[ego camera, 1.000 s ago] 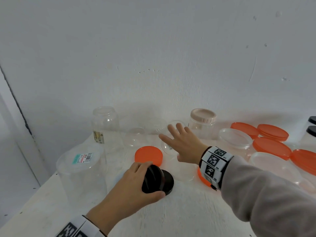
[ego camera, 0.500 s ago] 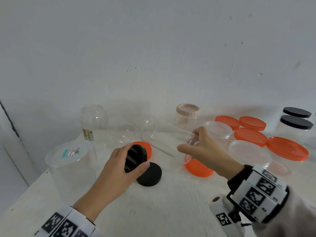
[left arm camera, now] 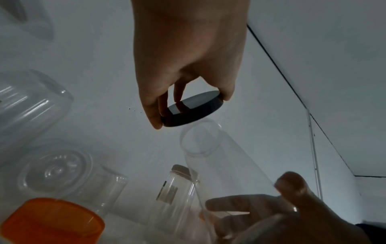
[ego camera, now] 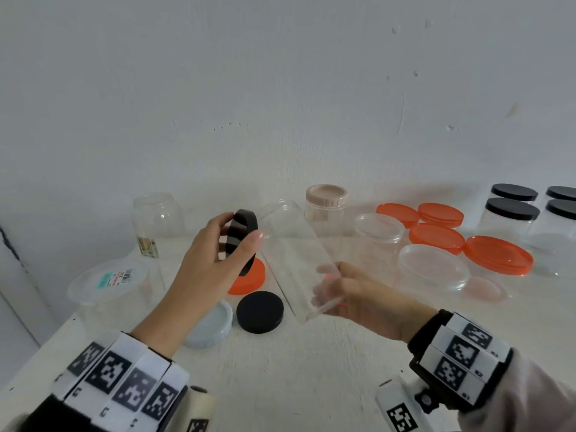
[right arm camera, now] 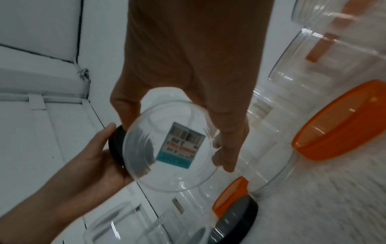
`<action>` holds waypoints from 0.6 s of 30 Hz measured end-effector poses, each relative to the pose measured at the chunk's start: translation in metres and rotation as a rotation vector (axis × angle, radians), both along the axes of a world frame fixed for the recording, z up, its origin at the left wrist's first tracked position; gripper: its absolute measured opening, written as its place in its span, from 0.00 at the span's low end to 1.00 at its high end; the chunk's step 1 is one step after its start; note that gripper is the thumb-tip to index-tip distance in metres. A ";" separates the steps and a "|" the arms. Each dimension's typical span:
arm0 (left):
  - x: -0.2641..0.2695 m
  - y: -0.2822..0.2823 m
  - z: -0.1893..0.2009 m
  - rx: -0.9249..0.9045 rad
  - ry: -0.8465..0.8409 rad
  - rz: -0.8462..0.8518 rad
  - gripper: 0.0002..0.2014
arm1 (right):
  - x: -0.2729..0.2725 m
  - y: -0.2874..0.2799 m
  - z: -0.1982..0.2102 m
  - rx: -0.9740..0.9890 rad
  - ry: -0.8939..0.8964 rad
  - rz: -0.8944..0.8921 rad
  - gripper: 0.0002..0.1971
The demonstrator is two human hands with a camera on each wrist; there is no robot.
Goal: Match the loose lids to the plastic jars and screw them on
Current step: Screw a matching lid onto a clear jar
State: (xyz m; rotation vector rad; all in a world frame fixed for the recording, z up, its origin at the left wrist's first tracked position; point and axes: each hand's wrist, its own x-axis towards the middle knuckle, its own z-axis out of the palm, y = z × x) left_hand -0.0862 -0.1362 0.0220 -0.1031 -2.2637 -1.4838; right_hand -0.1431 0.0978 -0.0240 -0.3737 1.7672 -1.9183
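My left hand (ego camera: pixel 239 230) pinches a black screw lid (ego camera: pixel 241 244) on edge between thumb and fingers, above the table. My right hand (ego camera: pixel 330 283) grips the base of a clear plastic jar (ego camera: pixel 296 257), tilted with its open mouth toward the lid. Lid and mouth are very close; contact is unclear. In the left wrist view the black lid (left arm camera: pixel 192 109) hangs just over the jar's mouth (left arm camera: pixel 200 138). The right wrist view shows the jar's base (right arm camera: pixel 173 148) with a price sticker and the lid (right arm camera: pixel 115 145) behind it.
On the white table (ego camera: pixel 311 369) lie a second black lid (ego camera: pixel 259 311), an orange lid (ego camera: pixel 254 280) and a pale lid (ego camera: pixel 212 325). A large clear tub (ego camera: pixel 106 282) stands left, an open jar (ego camera: pixel 157 219) and a beige-lidded jar (ego camera: pixel 326 201) behind. Orange-lidded tubs (ego camera: pixel 498 255) and black-lidded jars (ego camera: pixel 511 210) fill the right.
My right hand has taken the clear jar from the back of the table and lifted it, tilted. My left hand has raised the black lid off the table to the jar's mouth.
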 end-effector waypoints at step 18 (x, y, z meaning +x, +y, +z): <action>-0.008 0.016 0.013 -0.265 -0.052 -0.066 0.40 | -0.011 -0.005 -0.030 0.643 0.198 0.219 0.45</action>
